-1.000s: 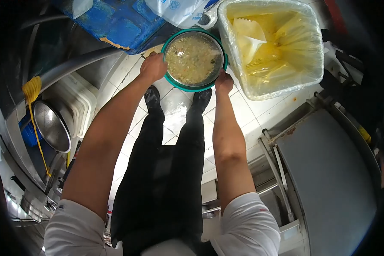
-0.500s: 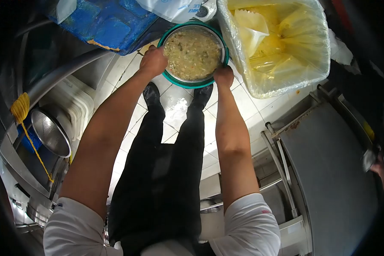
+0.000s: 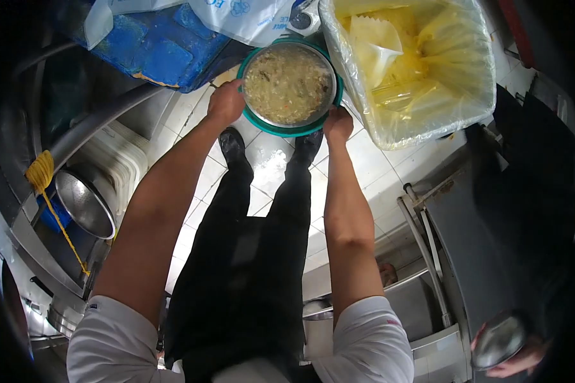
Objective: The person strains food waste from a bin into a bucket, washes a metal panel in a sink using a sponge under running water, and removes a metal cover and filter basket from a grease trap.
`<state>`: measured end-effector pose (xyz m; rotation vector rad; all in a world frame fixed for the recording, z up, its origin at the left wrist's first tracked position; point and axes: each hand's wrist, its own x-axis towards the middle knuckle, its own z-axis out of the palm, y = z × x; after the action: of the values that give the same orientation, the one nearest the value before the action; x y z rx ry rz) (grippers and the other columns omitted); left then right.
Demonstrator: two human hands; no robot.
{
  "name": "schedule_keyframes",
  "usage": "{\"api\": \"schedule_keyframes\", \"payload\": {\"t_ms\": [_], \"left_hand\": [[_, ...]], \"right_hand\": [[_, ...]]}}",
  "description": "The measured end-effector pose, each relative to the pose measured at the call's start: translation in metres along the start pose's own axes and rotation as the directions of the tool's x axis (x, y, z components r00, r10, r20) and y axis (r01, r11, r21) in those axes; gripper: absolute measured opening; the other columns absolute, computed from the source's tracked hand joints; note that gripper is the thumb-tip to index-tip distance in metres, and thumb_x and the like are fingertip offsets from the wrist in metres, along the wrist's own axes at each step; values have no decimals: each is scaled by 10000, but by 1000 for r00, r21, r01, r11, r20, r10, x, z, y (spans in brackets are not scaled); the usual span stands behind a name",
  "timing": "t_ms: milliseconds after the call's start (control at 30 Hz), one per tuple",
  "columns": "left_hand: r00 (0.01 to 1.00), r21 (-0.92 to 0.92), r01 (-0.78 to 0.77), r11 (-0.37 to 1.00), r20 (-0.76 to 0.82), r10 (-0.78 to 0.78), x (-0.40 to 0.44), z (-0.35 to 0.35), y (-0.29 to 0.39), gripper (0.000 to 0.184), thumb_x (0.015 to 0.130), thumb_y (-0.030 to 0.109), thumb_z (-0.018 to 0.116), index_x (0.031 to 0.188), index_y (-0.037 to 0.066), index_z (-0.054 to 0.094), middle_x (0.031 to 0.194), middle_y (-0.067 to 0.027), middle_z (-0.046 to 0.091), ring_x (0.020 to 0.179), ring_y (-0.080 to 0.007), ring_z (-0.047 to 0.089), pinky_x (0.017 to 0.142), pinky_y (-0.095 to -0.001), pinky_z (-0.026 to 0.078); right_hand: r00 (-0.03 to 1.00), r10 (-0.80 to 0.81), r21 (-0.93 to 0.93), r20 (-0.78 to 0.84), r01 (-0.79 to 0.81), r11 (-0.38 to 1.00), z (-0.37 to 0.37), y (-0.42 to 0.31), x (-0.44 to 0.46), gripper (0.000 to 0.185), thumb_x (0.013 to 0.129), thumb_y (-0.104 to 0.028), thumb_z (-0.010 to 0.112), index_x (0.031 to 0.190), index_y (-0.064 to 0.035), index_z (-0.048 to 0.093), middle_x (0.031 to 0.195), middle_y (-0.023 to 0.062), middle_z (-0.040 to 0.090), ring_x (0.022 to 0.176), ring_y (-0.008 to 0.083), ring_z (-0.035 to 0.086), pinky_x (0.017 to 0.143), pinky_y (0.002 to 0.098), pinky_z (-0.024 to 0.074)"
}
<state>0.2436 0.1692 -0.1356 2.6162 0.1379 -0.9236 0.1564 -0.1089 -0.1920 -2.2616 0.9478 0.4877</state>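
Observation:
A green basin (image 3: 291, 133) hangs over the floor above my shoes, with a round metal bowl or strainer (image 3: 333, 83) set inside it. Murky, brownish-yellow liquid with small food bits (image 3: 287, 84) fills it. On the basin's left edge my left hand (image 3: 226, 102) is closed in a grip. My right hand (image 3: 338, 124) grips the lower right edge, close to a bin (image 3: 421, 131) lined with a clear bag. The bin holds yellowish waste and a pale, jagged-edged piece (image 3: 375, 48). Both hands' fingertips are partly hidden by the rim.
A worn blue container (image 3: 156, 54) and a white printed plastic bag (image 3: 243, 19) border the basin at upper left. At left are a metal bowl (image 3: 86, 201) and a yellow brush (image 3: 39, 172). Another person's hand (image 3: 521, 362) holds a metal bowl (image 3: 499, 339) at lower right.
The basin stays in both hands, nearly in place, shifted very slightly down in view. At right, the other person has moved further in, their hand and metal bowl now lower in view.

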Motion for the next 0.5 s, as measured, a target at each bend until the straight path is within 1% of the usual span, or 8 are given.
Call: {"api": "schedule_keyframes", "payload": {"t_ms": [33, 133, 200, 267, 300, 400, 433, 500], "left_hand": [[1000, -13, -12, 1000, 22, 12, -2, -3, 0, 437, 845, 162, 588, 1272, 76, 554, 1126, -222, 630, 1054, -368, 598, 914, -437, 470], [999, -26, -29, 999, 13, 30, -3, -9, 0, 460, 837, 193, 610, 1279, 81, 545, 1104, -226, 642, 1035, -380, 610, 927, -428, 467], [995, -55, -65, 996, 72, 69, -13, -10, -3, 469, 835, 205, 617, 1281, 82, 541, 1123, -229, 635, 1053, -379, 603, 934, -425, 465], [994, -38, -51, 998, 97, 54, -21, -8, -7, 494, 831, 208, 608, 1296, 62, 523, 1163, -236, 613, 1080, -383, 587, 951, -431, 453], [995, -26, -45, 999, 90, 47, -17, -10, -10, 507, 829, 209, 604, 1303, 52, 515, 1183, -240, 602, 1093, -385, 578, 959, -434, 447], [987, -16, -109, 994, 120, 110, -25, -11, -22, 524, 828, 208, 602, 1317, 50, 502, 1189, -234, 603, 1102, -382, 574, 967, -426, 442], [980, 42, -158, 987, 128, 152, -27, -13, -25, 534, 826, 207, 601, 1321, 36, 495, 1191, -239, 601, 1102, -384, 573, 971, -420, 441], [981, 67, -129, 989, 152, 118, -35, -15, -28, 486, 844, 237, 612, 1280, 36, 531, 1208, -230, 597, 1116, -387, 568, 974, -421, 442]], "right_hand": [[1000, -5, -142, 18, 7, 990, 8, 11, 11, 332, 901, -256, 527, 1110, -14, 618, 1180, 189, 610, 1107, 370, 556, 933, 434, 424], [950, -260, -217, -172, 221, 951, 26, 29, 20, 361, 920, -353, 484, 912, -57, 691, 975, 204, 670, 968, 379, 617, 835, 455, 465], [976, -146, -97, -160, 132, 987, 26, 36, 15, 348, 914, -337, 494, 943, -52, 691, 988, 206, 667, 977, 385, 611, 850, 453, 458], [962, -182, -60, -206, 173, 983, 30, 30, 16, 338, 910, -328, 502, 942, -48, 689, 978, 206, 668, 970, 389, 611, 854, 451, 454], [989, -62, -33, -137, 58, 998, 20, 25, 10, 334, 907, -322, 509, 959, -45, 689, 992, 203, 669, 974, 395, 608, 853, 442, 453], [990, -70, 35, -119, 74, 997, 16, 18, 2, 331, 907, -317, 509, 966, -46, 690, 999, 205, 668, 978, 395, 609, 855, 439, 451], [990, -71, 0, -118, 72, 997, 15, 14, 2, 322, 904, -307, 509, 956, -44, 688, 985, 208, 668, 973, 397, 608, 847, 441, 455], [982, -27, 72, -185, 41, 997, 14, 9, -4, 320, 903, -306, 511, 944, -42, 687, 967, 211, 668, 963, 401, 609, 845, 444, 455]]}}
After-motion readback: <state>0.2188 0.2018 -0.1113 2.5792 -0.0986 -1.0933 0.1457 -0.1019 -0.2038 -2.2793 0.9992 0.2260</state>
